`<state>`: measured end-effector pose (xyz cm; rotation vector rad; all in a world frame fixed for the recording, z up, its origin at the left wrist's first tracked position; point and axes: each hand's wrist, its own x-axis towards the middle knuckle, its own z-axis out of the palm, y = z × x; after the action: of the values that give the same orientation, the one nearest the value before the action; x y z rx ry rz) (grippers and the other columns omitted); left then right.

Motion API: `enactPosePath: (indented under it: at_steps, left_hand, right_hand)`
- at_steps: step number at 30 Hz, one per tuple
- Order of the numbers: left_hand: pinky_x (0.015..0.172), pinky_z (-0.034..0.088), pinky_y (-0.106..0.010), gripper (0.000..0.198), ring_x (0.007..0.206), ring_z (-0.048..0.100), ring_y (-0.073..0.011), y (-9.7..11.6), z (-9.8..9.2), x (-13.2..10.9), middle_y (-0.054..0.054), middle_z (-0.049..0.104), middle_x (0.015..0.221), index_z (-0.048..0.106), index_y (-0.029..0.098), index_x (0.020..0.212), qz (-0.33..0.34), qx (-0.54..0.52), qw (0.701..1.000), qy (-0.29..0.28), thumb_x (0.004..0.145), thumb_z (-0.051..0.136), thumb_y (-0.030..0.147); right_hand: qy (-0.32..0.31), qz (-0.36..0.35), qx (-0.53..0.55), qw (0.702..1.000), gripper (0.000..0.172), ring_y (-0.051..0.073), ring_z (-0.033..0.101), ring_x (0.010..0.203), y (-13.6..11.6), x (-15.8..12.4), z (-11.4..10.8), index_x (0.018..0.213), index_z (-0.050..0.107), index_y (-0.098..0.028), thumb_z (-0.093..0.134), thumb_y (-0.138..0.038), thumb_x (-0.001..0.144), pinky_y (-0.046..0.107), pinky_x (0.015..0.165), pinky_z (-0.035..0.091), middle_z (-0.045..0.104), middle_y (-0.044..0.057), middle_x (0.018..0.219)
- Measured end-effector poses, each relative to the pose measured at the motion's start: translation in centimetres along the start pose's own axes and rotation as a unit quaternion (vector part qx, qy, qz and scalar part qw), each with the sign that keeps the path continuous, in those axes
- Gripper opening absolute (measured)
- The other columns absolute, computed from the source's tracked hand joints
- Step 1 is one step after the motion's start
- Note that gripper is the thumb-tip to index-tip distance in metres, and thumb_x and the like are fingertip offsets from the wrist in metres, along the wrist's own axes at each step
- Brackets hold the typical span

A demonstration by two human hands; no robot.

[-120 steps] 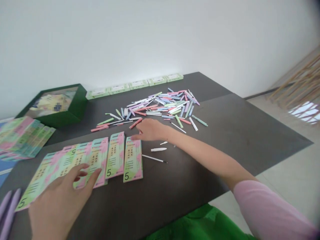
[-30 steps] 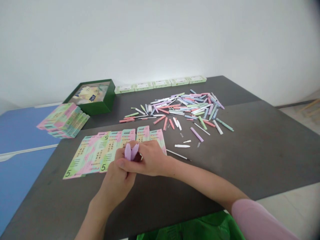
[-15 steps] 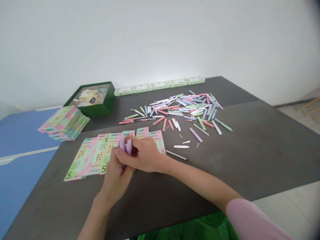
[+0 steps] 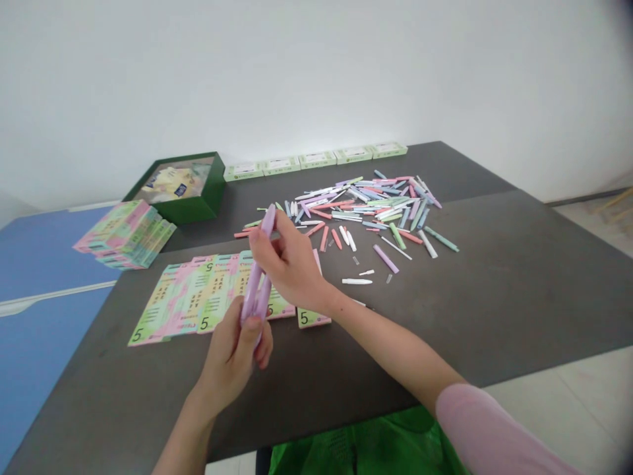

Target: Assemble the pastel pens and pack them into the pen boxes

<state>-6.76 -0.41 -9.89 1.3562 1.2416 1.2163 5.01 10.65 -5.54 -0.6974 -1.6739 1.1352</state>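
Observation:
My left hand [image 4: 235, 356] is closed round the lower ends of purple pen parts [image 4: 253, 290], which stand tilted side by side. With thumb and fingers, my right hand [image 4: 291, 260] pinches the upper end of the longer purple piece. Beneath and behind both hands, green and pink printed cards [image 4: 180, 303] marked with a 5 lie in an overlapping row. Loose pens and pen parts [image 4: 366, 204] in several colours form a pile beyond my right hand. A lone purple barrel [image 4: 386, 258] and a white piece [image 4: 357, 282] lie nearer.
At the back left is a green box [image 4: 212, 191] holding packets, with a stack of printed packs [image 4: 126, 231] in front of it. Flat pale green boxes [image 4: 316, 159] line the wall. A blue surface [image 4: 54, 264] adjoins the table [image 4: 469, 297] at left.
My right hand has risen along the purple parts, which now show at greater length. My left hand has moved slightly down, and the hands are apart. The view has shifted slightly.

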Motion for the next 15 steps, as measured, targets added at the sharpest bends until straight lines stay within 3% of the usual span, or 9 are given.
enactPosePath:
  at_steps: [5, 9, 12, 15]
  left_hand:
    - [0.033, 0.021, -0.014, 0.025, 0.030, 0.026, -0.0039, 1.6, 0.9, 0.6, 0.011, 0.036, 0.041, 0.054, 0.023, 0.080, 0.015, -0.100, 0.994, 0.038, 0.092, 0.052, 0.046]
    - [0.033, 0.025, -0.016, 0.027, 0.026, 0.020, -0.0034, 2.3, 0.8, 1.8, 0.012, 0.034, 0.037, 0.056, 0.023, 0.081, 0.010, -0.162, 0.984, 0.075, 0.090, 0.053, 0.048]
    - [0.032, 0.031, -0.017, 0.031, 0.025, 0.030, -0.0055, 2.8, 0.5, 2.9, 0.012, 0.035, 0.035, 0.054, 0.022, 0.074, 0.004, -0.217, 0.963, 0.158, 0.087, 0.057, 0.049]
    - [0.036, 0.039, -0.015, 0.032, 0.031, 0.042, -0.0061, 3.7, 0.3, 4.2, 0.011, 0.038, 0.037, 0.052, 0.021, 0.071, -0.035, -0.280, 0.926, 0.252, 0.093, 0.049, 0.043]
  right_hand:
    - [0.011, 0.019, 0.090, 0.996, 0.032, 0.006, 0.039, 0.041, -0.4, -0.2, 1.3, 0.088, 0.040, -0.024, 0.049, -0.054, 0.091, 0.021, 0.044, 0.027, 0.039, -0.011, 0.051]
    - [-0.061, 0.037, 0.083, 0.994, 0.033, 0.007, 0.046, 0.043, 0.3, -0.7, 1.5, 0.092, 0.046, -0.023, 0.052, -0.055, 0.089, 0.020, 0.047, 0.030, 0.044, -0.011, 0.048]
    - [-0.111, 0.025, 0.048, 0.992, 0.035, 0.007, 0.046, 0.045, 0.8, -1.4, 0.7, 0.098, 0.048, -0.024, 0.062, -0.052, 0.083, 0.020, 0.049, 0.031, 0.047, -0.012, 0.049]
    - [-0.143, -0.012, 0.004, 0.990, 0.035, 0.006, 0.046, 0.048, 0.9, -2.0, -0.4, 0.081, 0.051, -0.021, 0.067, -0.052, 0.079, 0.019, 0.053, 0.032, 0.048, -0.010, 0.050]
